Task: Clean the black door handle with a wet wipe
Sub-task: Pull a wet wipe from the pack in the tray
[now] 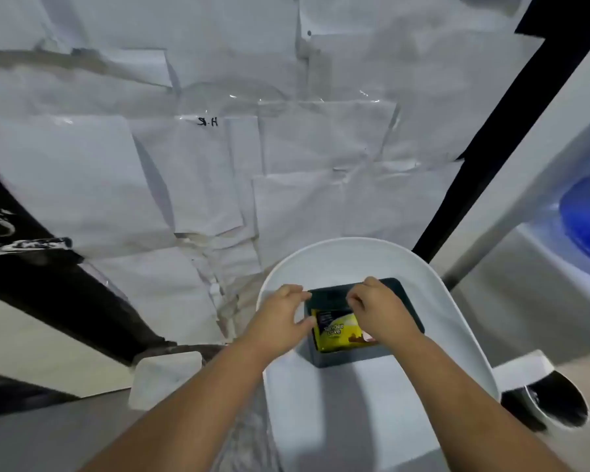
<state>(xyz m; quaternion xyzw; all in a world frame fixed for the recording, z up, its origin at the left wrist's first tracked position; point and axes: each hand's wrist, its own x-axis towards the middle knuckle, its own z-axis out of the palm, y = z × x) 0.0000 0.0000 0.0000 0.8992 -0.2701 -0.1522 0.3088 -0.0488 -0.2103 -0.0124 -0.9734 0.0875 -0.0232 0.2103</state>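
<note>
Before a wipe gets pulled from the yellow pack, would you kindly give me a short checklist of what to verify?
1. Yellow wipe pack sits inside the dark box: ok.
2. Box rests on the white tray: ok.
3. Left hand steadies the box's left edge: ok.
4. Right hand is over the pack, fingers curled at its top: ok.
5. Pack flap open, wipe exposed: cannot tell.
6. Black door handle in sight: not ok, none is identifiable in this view.

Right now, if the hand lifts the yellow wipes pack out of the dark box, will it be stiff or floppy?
Probably floppy: the yellow wipes pack looks like soft film, lying slanted in the dark box. Its glossy surface may be slippery.
</note>
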